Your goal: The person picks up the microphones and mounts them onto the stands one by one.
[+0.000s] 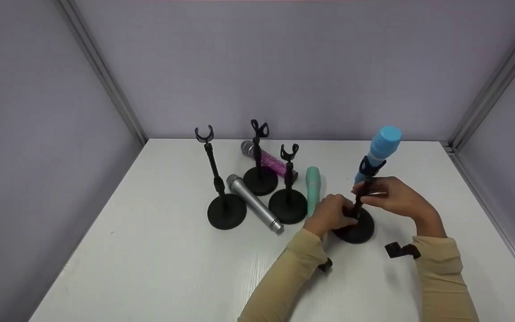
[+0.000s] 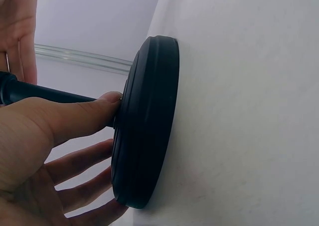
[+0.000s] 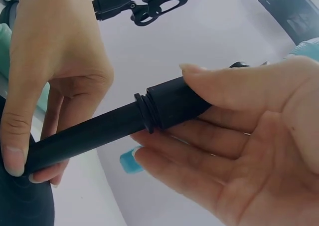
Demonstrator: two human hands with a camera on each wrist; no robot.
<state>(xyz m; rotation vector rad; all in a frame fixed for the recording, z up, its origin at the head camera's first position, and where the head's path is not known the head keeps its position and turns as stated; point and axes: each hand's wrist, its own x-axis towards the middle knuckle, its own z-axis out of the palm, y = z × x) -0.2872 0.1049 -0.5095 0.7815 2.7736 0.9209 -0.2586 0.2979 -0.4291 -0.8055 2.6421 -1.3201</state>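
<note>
A blue microphone (image 1: pixel 385 142) rests tilted in the clip of the rightmost black stand, whose round base (image 1: pixel 360 230) is on the table. My left hand (image 1: pixel 330 213) grips the foot of the pole, thumb and fingers around it at the base (image 2: pixel 147 121) in the left wrist view. Higher up, my right hand (image 1: pixel 394 197) pinches the thicker collar of the pole (image 3: pixel 174 102) between thumb and fingers, just under the clip. In the right wrist view the left hand (image 3: pixel 60 71) holds the pole's lower end.
Three black stands with unfilled clips (image 1: pixel 226 212) (image 1: pixel 261 181) (image 1: pixel 288 206) stand left of the hands. Among them lie a silver microphone (image 1: pixel 256 204) and a pink glittery microphone (image 1: pixel 273 163). A mint-green microphone (image 1: pixel 313 185) lies beside my left hand. Walls border the white table (image 1: pixel 159 268).
</note>
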